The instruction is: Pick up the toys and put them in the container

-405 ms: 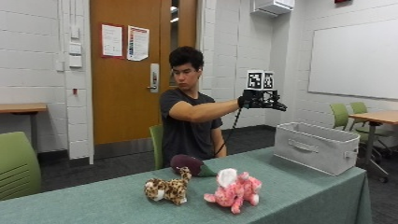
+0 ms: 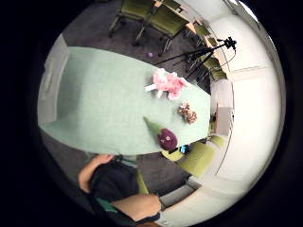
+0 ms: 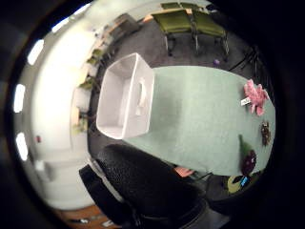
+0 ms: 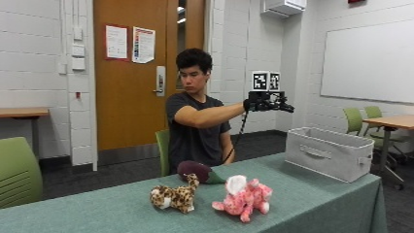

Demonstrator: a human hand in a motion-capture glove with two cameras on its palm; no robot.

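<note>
Container (image 4: pixel 330 153): pale grey fabric bin with a slot handle on its long side, standing upright at the table's right end, about 3 o'clock from the toys in the outside view. The thumb-side palm view looks straight down into it (image 3: pixel 125 95); what shows of the inside is bare white floor and walls.

Toys lie well apart from the bin, grouped on the green table (image 4: pixel 310 204). Pink plush (image 4: pixel 244 198) nearest the front edge; spotted leopard plush (image 4: pixel 173 196) just beside it at 9 o'clock; maroon round toy with a green part (image 4: pixel 199 171) behind them at roughly 11 o'clock, toward the person. The little-finger-side view shows the same three: pink plush (image 2: pixel 167 83), leopard plush (image 2: pixel 187 113), maroon toy (image 2: pixel 167 139) near the table edge.

Right hand (image 4: pixel 265 103): gloved, raised at shoulder height on an outstretched arm, well above the tabletop, between the toys and the bin. Nothing seen in its grasp; finger posture cannot be made out.

Hard to read: the maroon toy's shape is partly hidden behind the leopard plush. A dark glove part (image 3: pixel 147 183) blocks the table's near edge in the thumb-side view.
</note>
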